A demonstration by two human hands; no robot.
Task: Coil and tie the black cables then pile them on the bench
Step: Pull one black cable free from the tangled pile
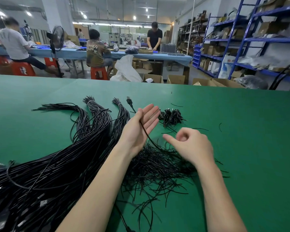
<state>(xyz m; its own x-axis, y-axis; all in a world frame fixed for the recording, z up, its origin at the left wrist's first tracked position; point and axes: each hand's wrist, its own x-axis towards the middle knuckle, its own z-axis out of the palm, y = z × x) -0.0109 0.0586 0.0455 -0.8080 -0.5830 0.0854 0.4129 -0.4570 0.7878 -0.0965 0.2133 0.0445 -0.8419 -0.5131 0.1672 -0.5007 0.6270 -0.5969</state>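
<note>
1. Your left hand (141,124) is raised above the green tabletop (241,131), palm turned inward, fingers straight and together; the thumb pins a single black cable (146,133) against the palm.
2. That cable runs up behind the fingers to a USB plug (129,100) beyond the hand, and down from the palm toward your right hand.
3. Your right hand (192,146) hovers just beside it, fingers loosely curled with the index finger extended toward the cable. It is motion-blurred; whether it grips anything cannot be told.
4. Long black cable bundles (94,118), two banded near their far ends, fan out across the tabletop to your left and run toward the near left corner.
5. A heap of short black ties (154,169) lies under and between your forearms.
6. A small pile of coiled cables (171,117) rests just beyond your left fingertips.
</note>
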